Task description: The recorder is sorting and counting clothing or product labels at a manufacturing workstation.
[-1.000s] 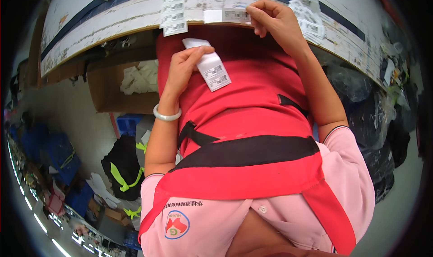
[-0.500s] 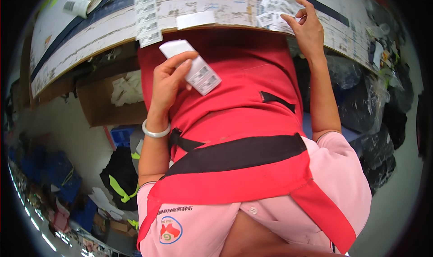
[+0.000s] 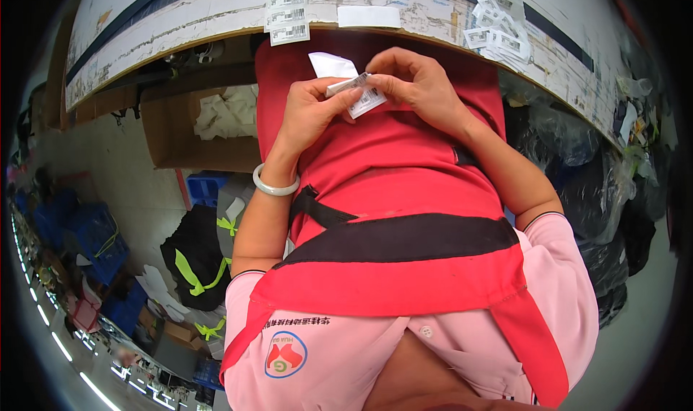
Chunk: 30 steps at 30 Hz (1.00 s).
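Note:
Over my lap, my left hand (image 3: 312, 114) is closed on a small stack of white printed labels (image 3: 368, 103). A plain white end (image 3: 332, 65) of the stack sticks out beyond the fingers. My right hand (image 3: 422, 86) meets it there, thumb and forefinger pinching the top label, whose edge is lifted and folded back. The fingers partly hide where the label and the stack join. At the table's near edge, right of my hands, lies a loose pile of small white labels (image 3: 503, 39).
A strip of printed labels (image 3: 287, 12) hangs slightly over the worn table's (image 3: 195, 30) edge, beside a blank white paper strip (image 3: 368, 16). Below left stands an open cardboard box (image 3: 166, 133) with pale cloth inside. Plastic-wrapped dark bundles (image 3: 585, 187) lie at the right.
My right hand has come from the label pile on the table to the stack in my left hand, and now pinches its top label. The left hand has turned the stack.

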Tool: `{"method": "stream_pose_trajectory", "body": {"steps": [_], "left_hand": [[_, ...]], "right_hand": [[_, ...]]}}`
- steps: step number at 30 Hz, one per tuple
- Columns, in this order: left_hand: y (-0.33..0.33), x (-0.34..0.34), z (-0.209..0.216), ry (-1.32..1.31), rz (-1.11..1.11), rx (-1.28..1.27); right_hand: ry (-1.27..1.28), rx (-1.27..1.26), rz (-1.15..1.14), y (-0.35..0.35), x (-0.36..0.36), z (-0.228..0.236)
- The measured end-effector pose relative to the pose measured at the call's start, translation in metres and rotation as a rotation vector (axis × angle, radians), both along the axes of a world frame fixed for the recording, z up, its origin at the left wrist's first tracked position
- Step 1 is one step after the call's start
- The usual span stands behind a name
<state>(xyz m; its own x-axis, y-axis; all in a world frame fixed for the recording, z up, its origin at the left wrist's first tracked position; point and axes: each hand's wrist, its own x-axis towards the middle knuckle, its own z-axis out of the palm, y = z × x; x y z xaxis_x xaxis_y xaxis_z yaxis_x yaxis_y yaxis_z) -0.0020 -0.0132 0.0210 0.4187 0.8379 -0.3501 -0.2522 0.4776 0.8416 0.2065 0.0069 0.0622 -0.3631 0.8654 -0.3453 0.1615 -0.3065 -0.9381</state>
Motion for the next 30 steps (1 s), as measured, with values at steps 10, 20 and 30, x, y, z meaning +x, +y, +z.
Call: {"method": "stream_pose_trajectory", "body": {"steps": [10, 20, 30], "left_hand": [[0.007, -0.011, -0.023, -0.077, -0.025, -0.04], [0.014, -0.012, -0.027, 0.153, 0.032, 0.052], [0.015, -0.011, -0.031, 0.166, 0.027, 0.057]], "right_hand": [[-0.102, 0.112, -0.023, 0.023, 0.001, 0.008], [-0.143, 0.036, -0.107, 0.076, 0.018, 0.006], [-0.185, 0.061, -0.096, 0.083, 0.014, 0.0]]}}
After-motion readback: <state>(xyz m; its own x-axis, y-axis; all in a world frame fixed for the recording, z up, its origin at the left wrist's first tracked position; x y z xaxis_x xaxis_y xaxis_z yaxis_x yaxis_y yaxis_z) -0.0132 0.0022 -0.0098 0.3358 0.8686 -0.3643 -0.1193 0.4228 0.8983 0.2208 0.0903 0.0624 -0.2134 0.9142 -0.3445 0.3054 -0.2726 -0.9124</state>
